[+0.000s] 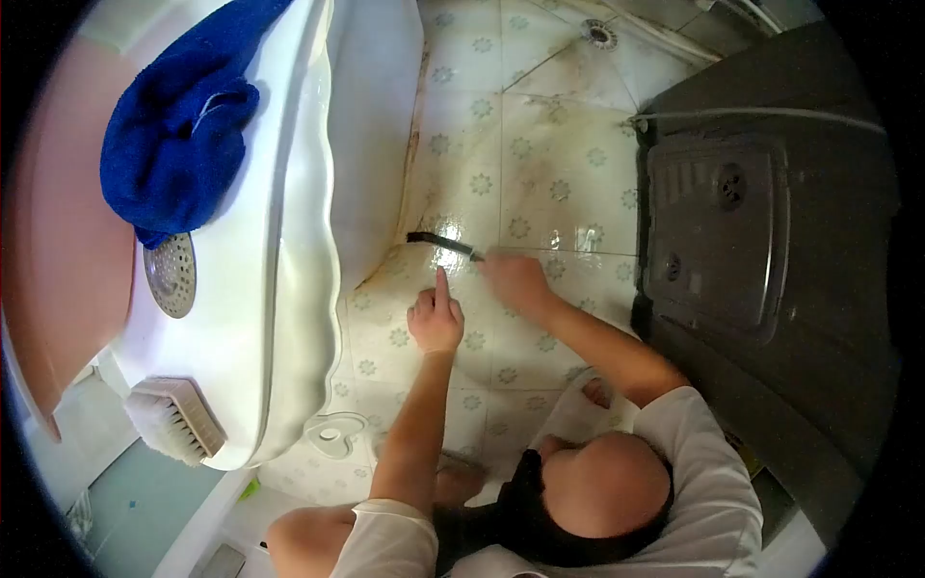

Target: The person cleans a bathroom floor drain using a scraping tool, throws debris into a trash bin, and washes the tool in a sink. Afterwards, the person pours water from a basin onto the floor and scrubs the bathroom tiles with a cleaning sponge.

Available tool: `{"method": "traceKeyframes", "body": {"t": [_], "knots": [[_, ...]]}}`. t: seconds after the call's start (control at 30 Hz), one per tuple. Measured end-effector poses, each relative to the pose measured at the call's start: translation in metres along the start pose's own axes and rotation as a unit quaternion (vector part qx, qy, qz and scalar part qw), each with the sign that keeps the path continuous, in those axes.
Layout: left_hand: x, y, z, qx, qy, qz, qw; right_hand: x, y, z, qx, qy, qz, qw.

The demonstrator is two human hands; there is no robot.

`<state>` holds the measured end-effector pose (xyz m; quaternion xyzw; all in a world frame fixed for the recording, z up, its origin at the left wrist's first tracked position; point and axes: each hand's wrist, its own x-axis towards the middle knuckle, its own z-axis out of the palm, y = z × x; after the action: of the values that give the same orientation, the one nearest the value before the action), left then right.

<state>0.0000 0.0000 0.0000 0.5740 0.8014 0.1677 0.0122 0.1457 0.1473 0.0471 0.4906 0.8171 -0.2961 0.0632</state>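
My right hand is closed round the handle end of a thin black brush, whose dark head reaches left over the wet, shiny floor tiles. Just below the brush, my left hand has its index finger stretched out toward the wet patch, while the other fingers are curled in. Nothing shows in that hand. Flower-patterned tiles lie under both hands, with brown stains along the joint beside the white fixture.
A white basin unit stands at the left, bearing a blue towel, a round metal strainer and a bristle brush. At the right is a dark appliance. A floor drain lies at the top.
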Motion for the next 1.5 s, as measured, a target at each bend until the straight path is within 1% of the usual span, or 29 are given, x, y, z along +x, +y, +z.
{"method": "traceKeyframes", "body": {"t": [0.07, 0.1, 0.13, 0.2, 0.27, 0.37, 0.43, 0.47, 0.5, 0.57, 0.67, 0.73, 0.77, 0.8, 0.83, 0.87, 0.97, 1.0, 1.07, 1.13, 1.2, 1.3, 1.37, 1.43, 1.5], "knots": [[0.001, 0.001, -0.006, 0.001, 0.005, 0.000, 1.000, 0.006, 0.005, -0.002, -0.042, 0.027, -0.030, 0.998], [0.020, 0.006, 0.018, -0.009, 0.022, 0.004, 1.000, 0.040, 0.032, -0.016, -0.058, 0.088, -0.030, 0.994], [0.022, -0.001, 0.015, -0.003, 0.021, 0.004, 1.000, 0.064, 0.045, -0.030, -0.054, 0.134, -0.030, 0.989], [0.014, -0.012, 0.001, 0.012, 0.008, 0.001, 1.000, 0.091, 0.056, -0.077, -0.030, 0.151, 0.064, 0.986], [0.012, -0.004, 0.004, 0.003, 0.005, -0.001, 1.000, 0.115, 0.099, -0.109, -0.052, 0.170, 0.159, 0.971], [0.010, -0.006, 0.005, 0.001, -0.001, -0.007, 1.000, 0.105, 0.090, -0.129, -0.043, 0.204, 0.165, 0.964], [0.009, -0.003, 0.003, -0.003, -0.009, -0.010, 1.000, 0.084, 0.079, -0.087, -0.041, 0.232, 0.058, 0.970], [0.010, -0.004, 0.003, -0.004, -0.011, -0.011, 1.000, 0.064, 0.058, -0.075, -0.038, 0.213, -0.016, 0.976], [0.009, -0.005, 0.002, -0.003, -0.007, -0.009, 1.000, 0.058, 0.046, -0.043, -0.067, 0.110, 0.011, 0.992], [0.008, -0.004, 0.003, -0.001, 0.002, -0.003, 1.000, 0.029, 0.012, -0.014, -0.045, 0.045, -0.060, 0.996], [0.008, -0.001, 0.001, -0.009, 0.019, -0.002, 1.000, 0.032, 0.002, -0.017, -0.008, 0.052, -0.071, 0.996], [0.007, -0.001, 0.001, -0.011, 0.007, -0.006, 1.000, 0.064, 0.030, -0.041, -0.028, 0.118, -0.069, 0.990], [0.006, -0.001, 0.001, -0.012, 0.002, -0.009, 1.000, 0.073, 0.035, -0.073, -0.031, 0.142, -0.037, 0.989], [0.006, -0.001, 0.000, -0.010, 0.000, -0.008, 1.000, 0.091, 0.054, -0.094, -0.049, 0.145, 0.012, 0.988], [0.005, -0.001, 0.001, -0.009, -0.001, -0.008, 1.000, 0.109, 0.074, -0.114, -0.068, 0.145, 0.061, 0.985], [0.005, 0.000, 0.000, -0.008, -0.003, -0.008, 1.000, 0.128, 0.100, -0.120, -0.102, 0.122, 0.127, 0.979], [0.005, 0.001, -0.002, -0.014, -0.002, -0.012, 1.000, 0.130, 0.107, -0.136, -0.034, 0.209, 0.190, 0.959], [0.005, 0.001, -0.002, -0.015, -0.005, -0.014, 1.000, 0.122, 0.097, -0.129, -0.018, 0.198, 0.163, 0.966], [0.004, 0.001, -0.001, -0.019, -0.013, -0.017, 1.000, 0.096, 0.072, -0.092, -0.018, 0.197, 0.040, 0.979], [0.003, 0.002, -0.002, -0.023, -0.017, -0.018, 0.999, 0.063, 0.035, -0.057, -0.033, 0.070, -0.013, 0.997], [0.003, 0.002, -0.002, -0.017, -0.019, -0.016, 1.000, 0.047, 0.017, -0.034, -0.027, 0.023, -0.018, 0.999], [0.000, 0.002, 0.000, -0.007, -0.016, -0.010, 1.000, 0.061, 0.053, -0.041, -0.025, 0.094, -0.014, 0.995], [0.000, 0.002, -0.001, -0.012, -0.010, -0.007, 1.000, 0.084, 0.093, -0.078, -0.080, 0.118, 0.088, 0.986], [0.002, 0.003, -0.003, -0.009, -0.010, -0.004, 1.000, 0.108, 0.138, -0.112, -0.091, 0.188, 0.160, 0.965], [0.001, 0.003, -0.004, -0.009, -0.013, -0.006, 1.000, 0.116, 0.163, -0.138, -0.076, 0.247, 0.181, 0.949]]}}
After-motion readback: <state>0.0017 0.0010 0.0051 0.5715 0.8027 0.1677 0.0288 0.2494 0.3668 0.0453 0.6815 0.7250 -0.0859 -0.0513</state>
